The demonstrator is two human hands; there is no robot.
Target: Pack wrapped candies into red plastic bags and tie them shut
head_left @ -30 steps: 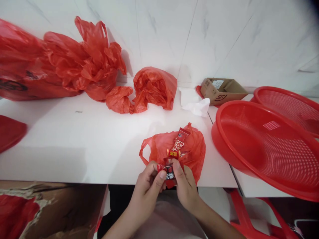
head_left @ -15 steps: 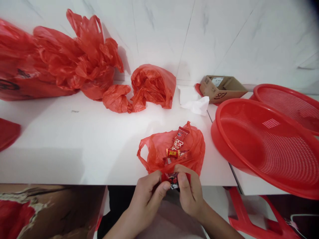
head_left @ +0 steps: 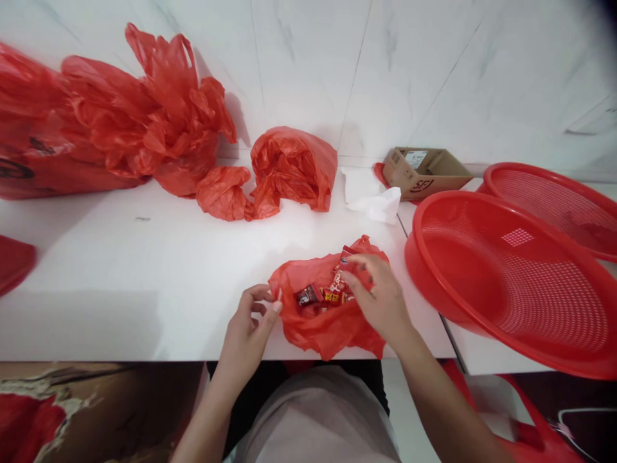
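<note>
A red plastic bag [head_left: 357, 328] lies spread on the white table, its mouth facing up. Inside are several small wrapped packets: a dark one [head_left: 309, 295] at the left, a red-and-gold one [head_left: 332, 296] in the middle and a red one [head_left: 346, 254] toward the back. My left hand [head_left: 250, 318] pinches the bag's left edge between thumb and fingers. Over the bag's right part hovers my right hand [head_left: 380, 296], thumb and forefinger apart beside the red packet; its palm hides some of the contents.
Crumpled red plastic bags [head_left: 294, 167] and fuller ones [head_left: 164, 128] stand along the wall. White paper [head_left: 378, 202] and an open cardboard box [head_left: 427, 173] are at the back right. Large red plastic baskets [head_left: 463, 276] stand on the right. Below left is a torn carton [head_left: 116, 411].
The dark packet, held in both hands earlier, now lies in the bag. My left hand has moved left to the bag's edge; my right hand has moved forward over the contents.
</note>
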